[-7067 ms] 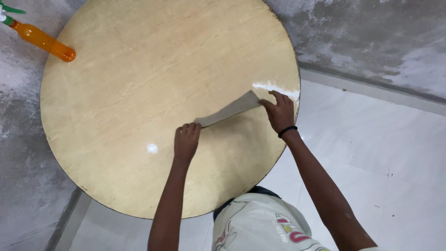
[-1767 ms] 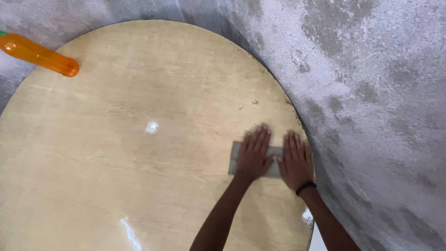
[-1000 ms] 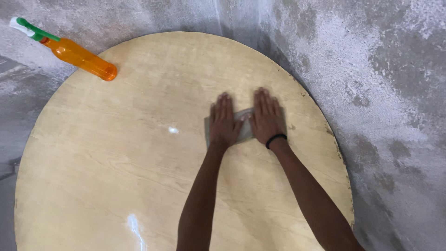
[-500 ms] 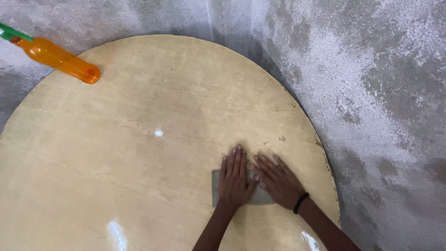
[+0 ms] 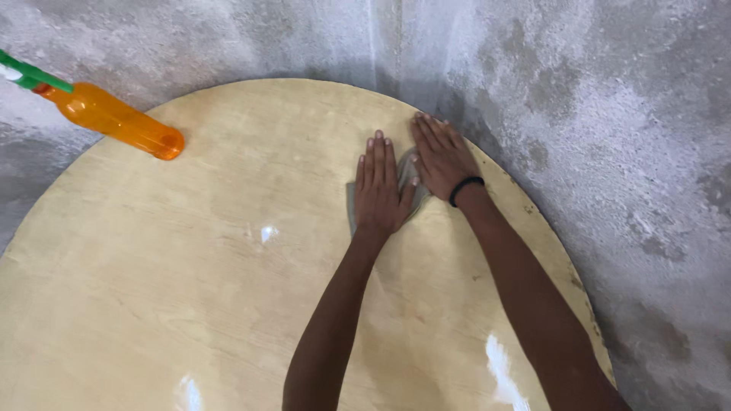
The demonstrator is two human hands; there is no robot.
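Head view: hands (image 5: 381, 186) flat on cloth (image 5: 408, 173)

Looks like a plain room in a house or small building that's unfinished or pretty bare, not a shop or office. The giveaway is the wall (image 5: 609, 114): raw grey cement plaster, blotchy and unpainted, with a vertical seam where two stretches of it meet behind the table. The round table (image 5: 190, 304) has a glossy pale wood-grain laminate top with chipped, worn edges on the right side, pushed right up into that corner. An orange spray bottle (image 5: 114, 120) with a green trigger lies on its side at the table's far left rim, so household cleaning stuff is around.
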